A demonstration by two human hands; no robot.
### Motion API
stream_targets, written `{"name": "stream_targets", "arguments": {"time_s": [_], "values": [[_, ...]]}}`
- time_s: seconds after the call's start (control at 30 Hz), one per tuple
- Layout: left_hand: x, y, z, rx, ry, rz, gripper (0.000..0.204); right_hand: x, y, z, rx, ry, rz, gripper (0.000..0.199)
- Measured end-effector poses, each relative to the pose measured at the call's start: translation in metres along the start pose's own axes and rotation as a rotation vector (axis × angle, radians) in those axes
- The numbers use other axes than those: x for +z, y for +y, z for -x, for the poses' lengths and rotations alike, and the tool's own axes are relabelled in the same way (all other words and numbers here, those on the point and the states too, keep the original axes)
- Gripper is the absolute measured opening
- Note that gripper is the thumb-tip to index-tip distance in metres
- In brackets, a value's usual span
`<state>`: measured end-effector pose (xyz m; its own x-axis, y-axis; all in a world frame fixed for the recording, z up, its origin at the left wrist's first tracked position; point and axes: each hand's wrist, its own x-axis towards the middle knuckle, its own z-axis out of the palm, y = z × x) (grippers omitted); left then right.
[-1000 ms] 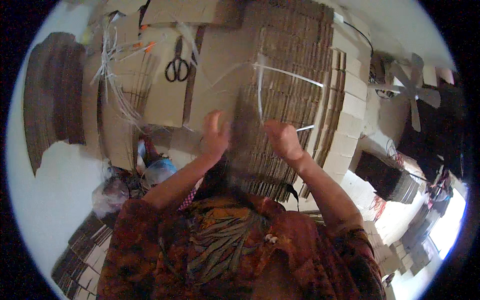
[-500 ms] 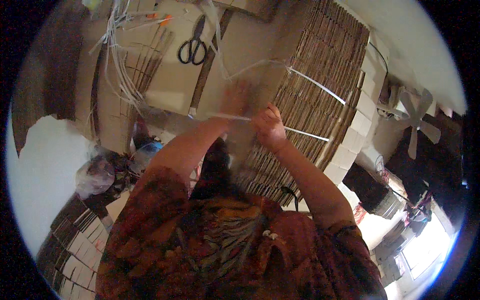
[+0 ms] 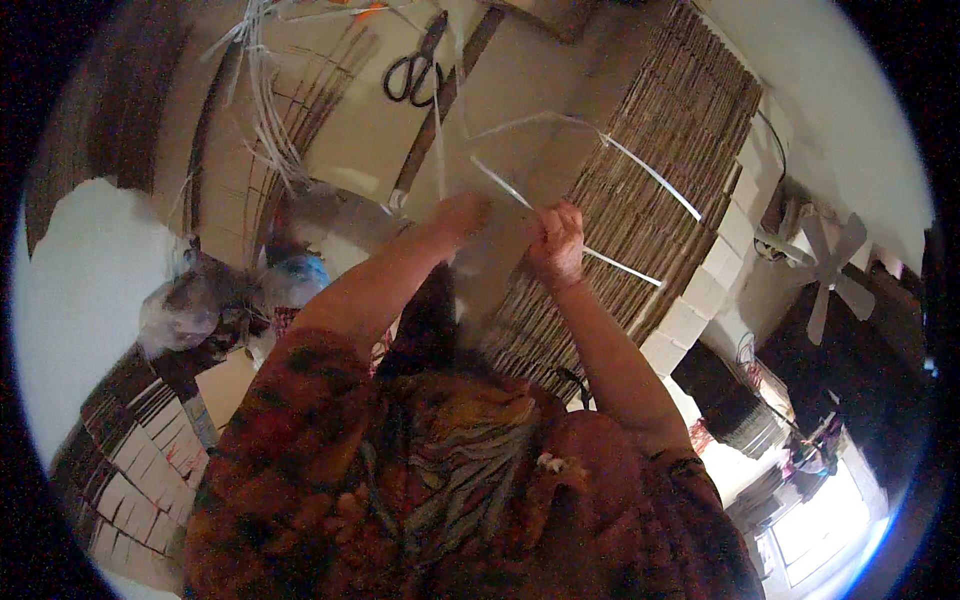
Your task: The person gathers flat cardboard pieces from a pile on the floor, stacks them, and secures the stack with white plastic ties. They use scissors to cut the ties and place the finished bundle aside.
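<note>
A tall bundle of flattened corrugated cardboard stands in front of me to the right. One white plastic strap crosses its far part. Nearer to me, a second white strap runs over the cardboard to my right hand, whose closed fingers grip it at the bundle's left edge. The loose end of that strap sticks out up and left past the fingers. My left hand is just left of the right one, smeared by motion, so its fingers do not show clearly.
Black-handled scissors lie on cardboard beyond my left hand. Loose white straps hang in a tangle at the far left. Clear plastic bags are at the left, and a fan stands at the right.
My right hand has drawn slightly right, and the strap's loose end now points up and left. My left hand has come down, away from the strap end. The whole view has shifted a little.
</note>
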<state>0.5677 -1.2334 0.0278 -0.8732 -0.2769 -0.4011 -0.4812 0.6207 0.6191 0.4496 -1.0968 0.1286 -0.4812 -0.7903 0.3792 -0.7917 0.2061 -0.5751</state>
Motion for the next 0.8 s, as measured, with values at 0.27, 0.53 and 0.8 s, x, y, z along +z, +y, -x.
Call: {"name": "stream_targets", "arguments": {"time_s": [0.27,0.53,0.8], "values": [[-0.045,0.050,0.016,0.055,-0.003,0.028,0.016,0.009,0.002,0.006,0.058,-0.009,0.044,0.016],[-0.131,0.099,0.017,0.249,-0.340,0.312,0.024,0.013,0.003,0.006,0.024,-0.157,0.134,0.009],[-0.263,0.061,-0.040,0.143,0.332,1.801,0.039,0.002,0.016,-0.002,0.053,-0.420,0.035,0.013]]}}
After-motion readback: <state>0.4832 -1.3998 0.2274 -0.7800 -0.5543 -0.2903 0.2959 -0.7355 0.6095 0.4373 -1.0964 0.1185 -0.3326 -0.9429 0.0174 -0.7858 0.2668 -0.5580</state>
